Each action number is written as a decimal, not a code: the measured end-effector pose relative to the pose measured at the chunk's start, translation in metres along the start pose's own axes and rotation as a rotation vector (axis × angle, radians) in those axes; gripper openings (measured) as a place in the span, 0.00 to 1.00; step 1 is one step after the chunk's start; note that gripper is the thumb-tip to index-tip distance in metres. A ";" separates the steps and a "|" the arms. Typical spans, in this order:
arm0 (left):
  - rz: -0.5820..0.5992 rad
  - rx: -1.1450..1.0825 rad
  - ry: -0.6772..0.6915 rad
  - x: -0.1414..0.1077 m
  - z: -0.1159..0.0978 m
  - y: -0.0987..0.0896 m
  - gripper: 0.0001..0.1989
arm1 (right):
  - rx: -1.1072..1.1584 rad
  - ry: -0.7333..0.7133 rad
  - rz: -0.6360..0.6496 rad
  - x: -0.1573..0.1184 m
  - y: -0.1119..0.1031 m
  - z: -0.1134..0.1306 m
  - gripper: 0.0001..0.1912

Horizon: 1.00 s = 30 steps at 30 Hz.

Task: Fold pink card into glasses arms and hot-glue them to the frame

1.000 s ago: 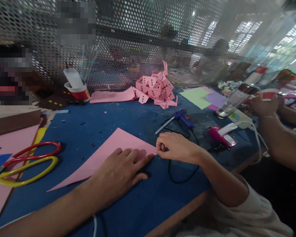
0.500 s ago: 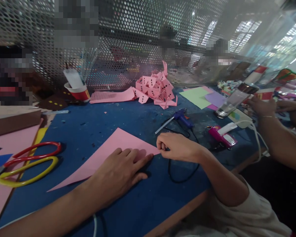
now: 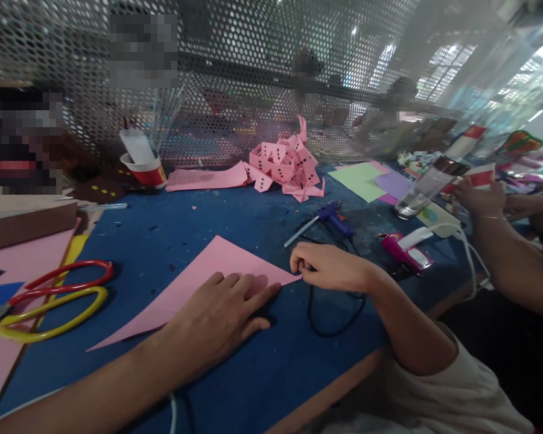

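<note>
A sheet of pink paper point(image 3: 217, 259), roughly triangular with long pointed ends, lies on the blue tabletop in front of me. My left hand point(image 3: 228, 307) rests on its near edge, palm down, thumb apart and index finger stretched toward the right corner. At that corner my right hand point(image 3: 328, 266) is closed in a pinch on the paper's narrow tip, its other fingers curled in. Just beyond the right hand lies a blue glue gun point(image 3: 337, 218) with a glue stick out of its back; its dark cord loops beneath my right wrist.
Scissors point(image 3: 49, 307) with red and yellow handles lie at left. Cut pink pieces point(image 3: 283, 166) are heaped at the back, near a cup point(image 3: 147, 173). A magenta device point(image 3: 407, 253), a clear bottle point(image 3: 428, 187) and coloured sheets point(image 3: 362, 181) stand right, beside another person's arm point(image 3: 511, 241).
My right hand has shifted slightly right at the paper's corner, and more of the pink tip shows. The left hand stays in place. The other person's hand has moved slightly.
</note>
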<state>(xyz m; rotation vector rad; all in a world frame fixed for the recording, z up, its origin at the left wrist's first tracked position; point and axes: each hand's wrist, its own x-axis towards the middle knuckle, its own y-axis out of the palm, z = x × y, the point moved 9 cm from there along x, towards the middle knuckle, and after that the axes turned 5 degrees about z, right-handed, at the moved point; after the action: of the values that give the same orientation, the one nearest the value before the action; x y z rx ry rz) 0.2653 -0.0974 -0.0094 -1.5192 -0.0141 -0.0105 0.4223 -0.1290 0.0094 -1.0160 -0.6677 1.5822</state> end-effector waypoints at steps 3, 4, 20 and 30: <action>0.007 0.010 0.008 0.000 -0.001 0.000 0.26 | 0.053 -0.039 -0.102 0.000 -0.007 0.007 0.11; 0.009 0.015 0.008 0.000 -0.001 0.000 0.26 | 0.072 -0.069 -0.130 0.000 -0.008 0.012 0.10; -0.145 -0.368 -0.201 -0.064 0.048 -0.004 0.12 | 0.096 -0.162 -0.081 0.010 0.015 0.031 0.05; -0.271 -0.451 -0.436 -0.128 0.084 -0.002 0.09 | 0.063 -0.112 -0.037 0.013 0.019 0.027 0.03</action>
<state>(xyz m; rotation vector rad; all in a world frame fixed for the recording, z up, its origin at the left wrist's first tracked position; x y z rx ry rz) 0.1374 -0.0134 -0.0049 -1.9333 -0.6007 0.1068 0.3890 -0.1194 0.0028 -0.8692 -0.7051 1.6272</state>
